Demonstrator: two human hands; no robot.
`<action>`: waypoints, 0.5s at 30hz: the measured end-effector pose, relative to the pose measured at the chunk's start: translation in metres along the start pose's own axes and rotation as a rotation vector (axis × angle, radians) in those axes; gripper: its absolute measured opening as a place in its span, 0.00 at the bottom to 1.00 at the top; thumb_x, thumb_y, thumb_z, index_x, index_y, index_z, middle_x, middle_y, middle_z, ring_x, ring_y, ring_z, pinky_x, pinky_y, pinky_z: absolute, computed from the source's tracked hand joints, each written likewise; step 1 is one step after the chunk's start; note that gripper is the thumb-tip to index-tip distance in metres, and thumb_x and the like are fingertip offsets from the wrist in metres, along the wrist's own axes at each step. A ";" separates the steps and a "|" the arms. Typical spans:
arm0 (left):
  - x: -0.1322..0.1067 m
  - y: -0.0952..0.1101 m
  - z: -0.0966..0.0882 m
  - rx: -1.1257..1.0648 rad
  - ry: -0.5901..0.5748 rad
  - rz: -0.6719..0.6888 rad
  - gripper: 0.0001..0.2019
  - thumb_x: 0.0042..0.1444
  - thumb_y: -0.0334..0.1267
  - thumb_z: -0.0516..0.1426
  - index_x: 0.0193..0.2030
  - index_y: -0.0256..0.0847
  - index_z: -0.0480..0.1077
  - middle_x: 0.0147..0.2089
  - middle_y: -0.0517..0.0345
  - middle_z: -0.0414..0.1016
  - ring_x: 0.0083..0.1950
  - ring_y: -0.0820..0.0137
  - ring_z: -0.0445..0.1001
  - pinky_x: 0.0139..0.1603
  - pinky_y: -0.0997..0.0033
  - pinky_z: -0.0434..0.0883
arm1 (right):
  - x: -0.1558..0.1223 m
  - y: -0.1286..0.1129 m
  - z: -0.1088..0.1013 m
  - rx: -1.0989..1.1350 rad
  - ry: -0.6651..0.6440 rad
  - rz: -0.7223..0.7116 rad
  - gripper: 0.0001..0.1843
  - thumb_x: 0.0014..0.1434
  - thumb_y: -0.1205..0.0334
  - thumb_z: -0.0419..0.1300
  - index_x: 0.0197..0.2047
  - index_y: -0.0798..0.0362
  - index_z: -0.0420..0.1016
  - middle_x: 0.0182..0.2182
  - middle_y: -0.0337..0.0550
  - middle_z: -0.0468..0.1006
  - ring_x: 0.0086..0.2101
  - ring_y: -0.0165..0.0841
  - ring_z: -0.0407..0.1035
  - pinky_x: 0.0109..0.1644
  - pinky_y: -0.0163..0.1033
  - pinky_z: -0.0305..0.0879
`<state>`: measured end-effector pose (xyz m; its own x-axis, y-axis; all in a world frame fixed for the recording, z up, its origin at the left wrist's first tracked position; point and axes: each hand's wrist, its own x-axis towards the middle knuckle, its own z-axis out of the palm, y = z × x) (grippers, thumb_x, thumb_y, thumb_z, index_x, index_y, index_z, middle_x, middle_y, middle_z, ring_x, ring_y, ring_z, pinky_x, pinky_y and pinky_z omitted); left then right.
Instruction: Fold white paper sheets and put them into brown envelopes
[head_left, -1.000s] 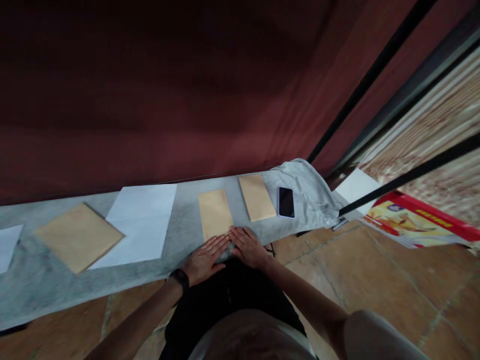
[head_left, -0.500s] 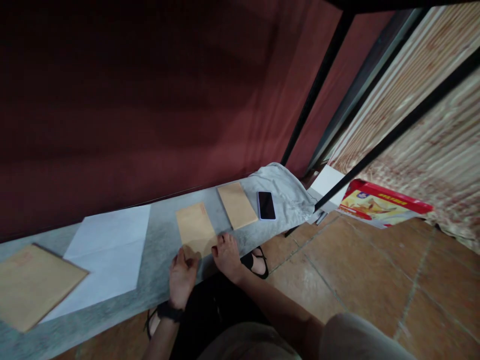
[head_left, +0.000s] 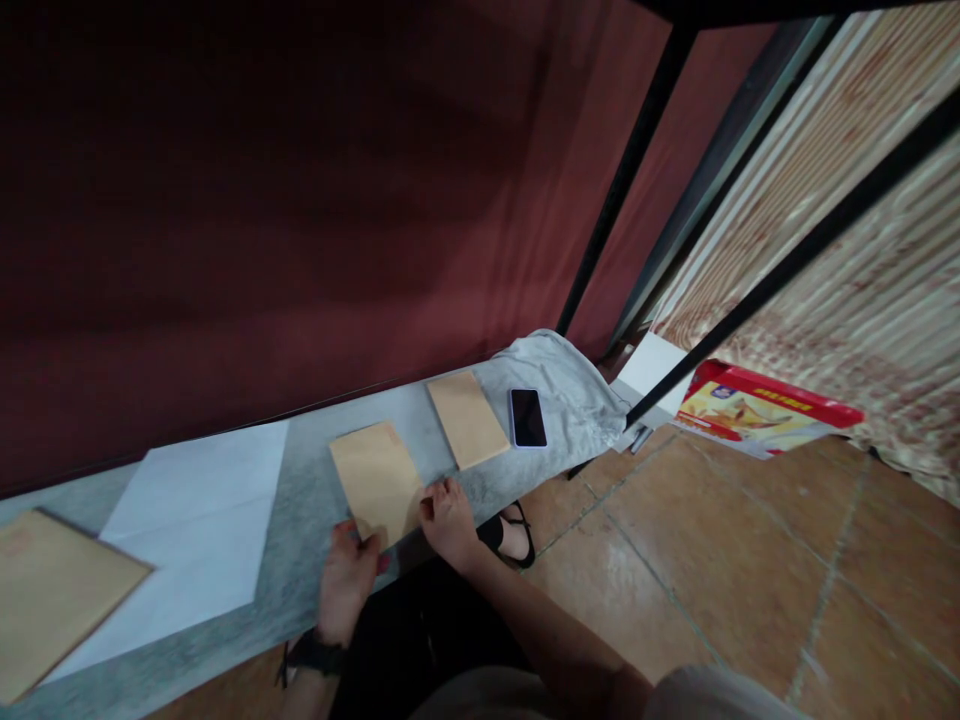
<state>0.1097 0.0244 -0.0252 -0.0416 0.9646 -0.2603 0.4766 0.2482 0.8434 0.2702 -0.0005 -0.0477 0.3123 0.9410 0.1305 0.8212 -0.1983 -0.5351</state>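
A brown paper envelope [head_left: 379, 475] lies on the grey cloth-covered bench in front of me, turned slightly. My left hand [head_left: 349, 572] pinches its near left corner, thumb on top. A small reddish spot shows by the thumb, too small to make out. My right hand [head_left: 450, 520] has its fingers curled at the envelope's near right corner; the fingertips are partly hidden. Beyond it to the right lies a second brown envelope [head_left: 469, 420], apart from both hands. A dark-screened phone [head_left: 529, 418] rests beside that one.
A creased white paper sheet [head_left: 199, 520] and a larger brown envelope [head_left: 64, 600] overlap at the left of the bench [head_left: 300, 540]. Behind runs a dark red wall [head_left: 337, 250]. Black metal bars [head_left: 630, 180] and a red-and-yellow box [head_left: 757, 410] stand at the right.
The view has shifted slightly, so the bench things sit lower and further left. The envelope has turned a little, and my left hand has drawn toward me and left with its corner.
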 end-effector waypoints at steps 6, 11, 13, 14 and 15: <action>-0.010 0.032 0.005 -0.550 -0.033 -0.086 0.21 0.43 0.39 0.64 0.44 0.45 0.63 0.36 0.61 0.79 0.41 0.58 0.81 0.40 0.57 0.80 | 0.003 0.014 -0.014 0.403 -0.010 0.089 0.11 0.64 0.59 0.57 0.48 0.50 0.75 0.37 0.48 0.80 0.39 0.41 0.77 0.43 0.44 0.76; 0.003 0.074 0.052 -0.619 -0.095 0.017 0.21 0.46 0.38 0.64 0.46 0.46 0.64 0.38 0.57 0.80 0.40 0.60 0.81 0.38 0.59 0.80 | 0.032 0.052 -0.058 0.579 -0.010 0.164 0.16 0.67 0.55 0.49 0.43 0.52 0.75 0.27 0.39 0.79 0.27 0.35 0.73 0.29 0.36 0.70; 0.016 0.089 0.084 -0.577 -0.149 0.065 0.19 0.48 0.38 0.63 0.46 0.44 0.64 0.38 0.55 0.80 0.37 0.64 0.80 0.36 0.63 0.79 | 0.049 0.071 -0.081 0.534 0.077 0.180 0.15 0.66 0.57 0.49 0.44 0.53 0.76 0.34 0.42 0.81 0.34 0.34 0.74 0.37 0.35 0.69; 0.022 0.094 0.099 -0.531 -0.158 0.082 0.19 0.48 0.38 0.63 0.47 0.43 0.64 0.37 0.56 0.79 0.33 0.66 0.80 0.34 0.65 0.78 | 0.057 0.079 -0.091 0.451 0.130 0.183 0.15 0.65 0.59 0.50 0.44 0.53 0.77 0.36 0.43 0.81 0.36 0.34 0.75 0.39 0.35 0.68; 0.028 0.098 0.114 -0.477 -0.156 0.092 0.18 0.49 0.38 0.62 0.47 0.43 0.64 0.35 0.58 0.78 0.30 0.68 0.79 0.32 0.67 0.77 | 0.064 0.086 -0.099 0.361 0.141 0.188 0.14 0.65 0.60 0.51 0.44 0.53 0.77 0.37 0.44 0.81 0.37 0.34 0.75 0.41 0.35 0.67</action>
<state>0.2553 0.0657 -0.0034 0.1304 0.9688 -0.2108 0.0170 0.2104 0.9775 0.4082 0.0152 -0.0028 0.5235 0.8459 0.1022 0.5318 -0.2307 -0.8148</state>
